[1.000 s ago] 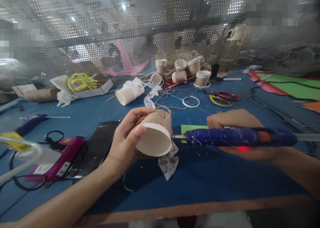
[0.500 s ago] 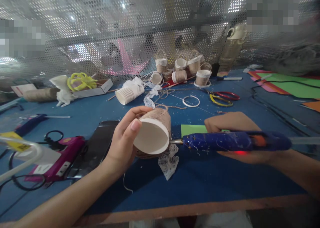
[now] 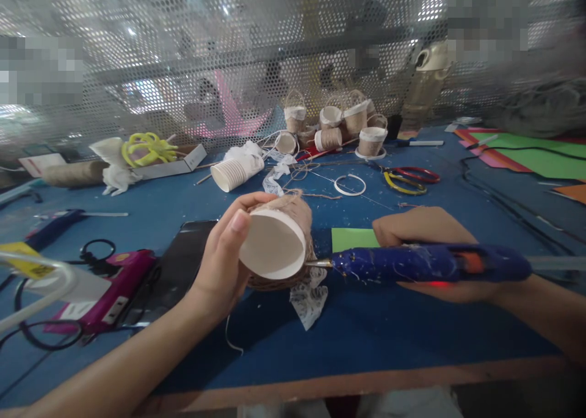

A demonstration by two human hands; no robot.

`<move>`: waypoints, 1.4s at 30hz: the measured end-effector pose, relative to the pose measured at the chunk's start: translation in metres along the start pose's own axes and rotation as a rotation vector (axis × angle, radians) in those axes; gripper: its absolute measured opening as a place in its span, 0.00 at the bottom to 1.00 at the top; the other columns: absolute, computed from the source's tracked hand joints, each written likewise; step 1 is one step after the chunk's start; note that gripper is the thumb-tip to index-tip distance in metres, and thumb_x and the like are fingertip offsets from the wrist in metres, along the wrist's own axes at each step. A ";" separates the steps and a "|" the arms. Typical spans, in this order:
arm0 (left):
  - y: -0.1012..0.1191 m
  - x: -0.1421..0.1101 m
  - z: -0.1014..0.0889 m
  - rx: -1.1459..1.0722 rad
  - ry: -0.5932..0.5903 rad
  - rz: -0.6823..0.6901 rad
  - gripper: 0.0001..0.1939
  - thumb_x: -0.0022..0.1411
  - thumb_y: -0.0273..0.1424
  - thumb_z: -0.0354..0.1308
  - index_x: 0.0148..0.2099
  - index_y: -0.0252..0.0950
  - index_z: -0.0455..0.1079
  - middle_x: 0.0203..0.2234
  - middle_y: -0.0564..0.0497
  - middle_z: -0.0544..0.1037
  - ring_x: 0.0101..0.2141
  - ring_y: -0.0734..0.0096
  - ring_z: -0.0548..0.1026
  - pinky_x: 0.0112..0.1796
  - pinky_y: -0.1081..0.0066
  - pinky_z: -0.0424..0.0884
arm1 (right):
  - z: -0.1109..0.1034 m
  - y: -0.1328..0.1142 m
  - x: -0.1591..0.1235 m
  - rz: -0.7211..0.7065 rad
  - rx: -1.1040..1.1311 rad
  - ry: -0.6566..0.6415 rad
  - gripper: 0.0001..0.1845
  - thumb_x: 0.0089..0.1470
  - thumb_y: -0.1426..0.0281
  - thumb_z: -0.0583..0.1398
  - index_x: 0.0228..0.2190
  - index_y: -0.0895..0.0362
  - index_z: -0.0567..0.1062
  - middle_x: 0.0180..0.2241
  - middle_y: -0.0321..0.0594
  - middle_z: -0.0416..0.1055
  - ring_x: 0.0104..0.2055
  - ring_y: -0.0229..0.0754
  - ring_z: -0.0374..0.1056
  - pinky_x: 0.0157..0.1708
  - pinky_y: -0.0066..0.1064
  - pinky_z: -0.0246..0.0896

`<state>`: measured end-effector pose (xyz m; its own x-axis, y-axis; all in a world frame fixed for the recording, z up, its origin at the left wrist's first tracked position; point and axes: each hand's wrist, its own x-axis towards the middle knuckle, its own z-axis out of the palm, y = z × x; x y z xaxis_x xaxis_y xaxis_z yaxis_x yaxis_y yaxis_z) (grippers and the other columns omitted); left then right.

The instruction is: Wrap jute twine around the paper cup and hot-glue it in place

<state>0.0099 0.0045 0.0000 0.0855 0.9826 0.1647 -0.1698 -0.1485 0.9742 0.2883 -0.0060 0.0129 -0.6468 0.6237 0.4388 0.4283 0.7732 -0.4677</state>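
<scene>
My left hand (image 3: 224,253) grips a paper cup (image 3: 273,245) wrapped in brown twine, tipped so that its white mouth faces me. My right hand (image 3: 430,229) is wrapped round a blue glue gun (image 3: 394,264) with a red light glowing beneath it. The metal nozzle meets the right side of the cup, close to the rim; whether it touches cannot be made out. A strip of white lace (image 3: 309,302) lies on the table under the cup and nozzle. Behind the gun, a green paper piece (image 3: 354,240) is partly covered.
Several twine-wrapped little baskets (image 3: 356,122) stand at the back before a perforated metal screen (image 3: 160,58). Stacked paper cups (image 3: 231,172), a white ring (image 3: 350,185) and scissors (image 3: 407,180) lie nearer. To the left are a black phone (image 3: 176,265), a magenta power strip (image 3: 114,290) and another glue gun (image 3: 57,226).
The cup has turned slightly in my left hand and shifted a little left, its mouth now more tilted. The glue gun's nozzle has moved slightly left along with it.
</scene>
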 end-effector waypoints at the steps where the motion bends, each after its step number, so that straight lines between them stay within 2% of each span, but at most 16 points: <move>1: 0.000 0.000 0.000 -0.005 0.005 -0.009 0.35 0.49 0.63 0.66 0.47 0.40 0.74 0.37 0.50 0.79 0.31 0.68 0.75 0.29 0.75 0.69 | 0.000 0.001 0.000 0.004 -0.004 -0.001 0.17 0.56 0.65 0.60 0.23 0.52 0.57 0.19 0.26 0.58 0.20 0.31 0.52 0.21 0.26 0.46; 11: 0.000 0.002 0.003 -0.041 0.040 -0.028 0.36 0.44 0.64 0.68 0.45 0.42 0.76 0.37 0.50 0.80 0.30 0.69 0.75 0.27 0.77 0.68 | 0.003 0.001 -0.007 0.012 -0.021 0.044 0.16 0.57 0.64 0.60 0.25 0.52 0.58 0.22 0.27 0.58 0.22 0.33 0.50 0.23 0.28 0.47; 19: -0.001 0.001 0.002 -0.016 0.019 -0.007 0.34 0.47 0.62 0.68 0.45 0.42 0.75 0.35 0.51 0.79 0.31 0.67 0.76 0.28 0.75 0.68 | 0.004 -0.001 -0.008 0.023 -0.051 0.079 0.15 0.57 0.65 0.60 0.26 0.52 0.59 0.22 0.26 0.59 0.22 0.32 0.52 0.23 0.27 0.48; 25: -0.002 0.001 0.000 0.007 0.009 0.027 0.32 0.50 0.62 0.66 0.45 0.43 0.75 0.34 0.53 0.80 0.30 0.67 0.75 0.28 0.74 0.66 | 0.007 -0.005 -0.006 0.025 -0.058 0.162 0.15 0.55 0.65 0.61 0.24 0.52 0.60 0.20 0.27 0.60 0.21 0.33 0.52 0.21 0.28 0.48; 31: -0.006 0.002 0.001 0.032 0.001 0.027 0.34 0.47 0.63 0.67 0.44 0.42 0.74 0.39 0.50 0.81 0.35 0.62 0.77 0.33 0.70 0.70 | 0.010 -0.003 -0.009 0.043 0.027 0.230 0.15 0.56 0.67 0.62 0.23 0.52 0.61 0.20 0.27 0.61 0.21 0.32 0.54 0.21 0.28 0.48; 38: 0.001 -0.004 0.005 0.034 0.032 -0.029 0.35 0.49 0.64 0.64 0.47 0.41 0.74 0.38 0.50 0.80 0.30 0.66 0.75 0.29 0.72 0.68 | 0.012 0.002 -0.011 0.006 -0.014 0.204 0.15 0.54 0.66 0.63 0.24 0.52 0.60 0.20 0.26 0.59 0.20 0.33 0.53 0.21 0.28 0.45; 42: 0.000 -0.002 0.005 0.022 0.033 -0.045 0.36 0.49 0.64 0.64 0.47 0.41 0.73 0.39 0.49 0.81 0.29 0.67 0.74 0.28 0.73 0.66 | 0.008 -0.003 -0.009 0.019 -0.047 0.148 0.14 0.55 0.68 0.60 0.25 0.52 0.58 0.21 0.26 0.58 0.21 0.33 0.52 0.22 0.28 0.46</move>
<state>0.0144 0.0020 0.0002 0.0597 0.9914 0.1162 -0.1446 -0.1065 0.9837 0.2876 -0.0152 0.0042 -0.5397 0.6458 0.5400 0.4713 0.7633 -0.4419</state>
